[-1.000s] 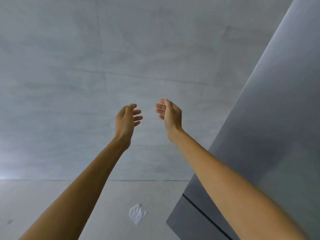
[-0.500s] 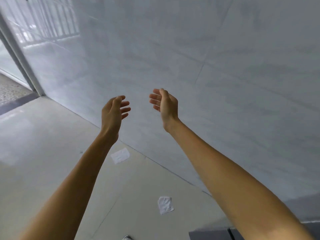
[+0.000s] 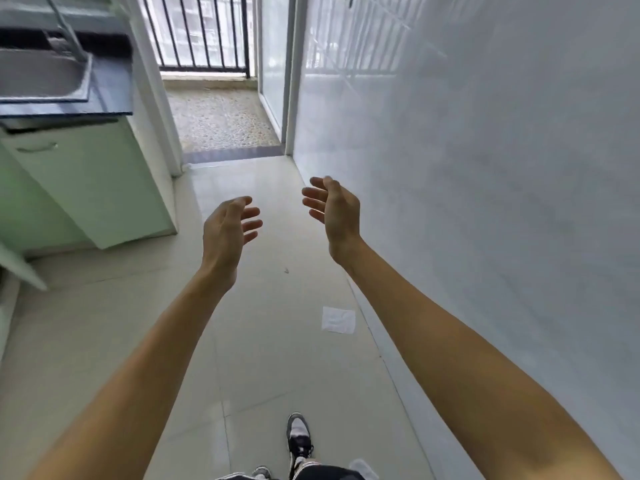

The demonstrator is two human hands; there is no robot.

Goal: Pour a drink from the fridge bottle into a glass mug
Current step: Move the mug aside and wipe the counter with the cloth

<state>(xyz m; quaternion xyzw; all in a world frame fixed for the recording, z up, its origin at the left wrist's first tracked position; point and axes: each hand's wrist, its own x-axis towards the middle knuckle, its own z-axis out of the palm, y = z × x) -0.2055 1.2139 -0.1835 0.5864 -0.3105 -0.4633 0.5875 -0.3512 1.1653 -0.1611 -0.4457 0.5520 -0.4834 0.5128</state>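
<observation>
left hand (image 3: 227,233) and right hand (image 3: 334,211) reach forward, fingers loosely spread, holding nothing. no fridge, bottle or mug is in view. a foot landing on the white scrap (image 3: 338,319) on the glossy floor (image 3: 270,358) could slip.

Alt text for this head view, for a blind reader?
The left hand and right hand reach forward, open and empty, over a pale tiled floor. A sink above a green cabinet stands at left, a white wall at right, black railing bars ahead, a white paper scrap on the floor.
</observation>
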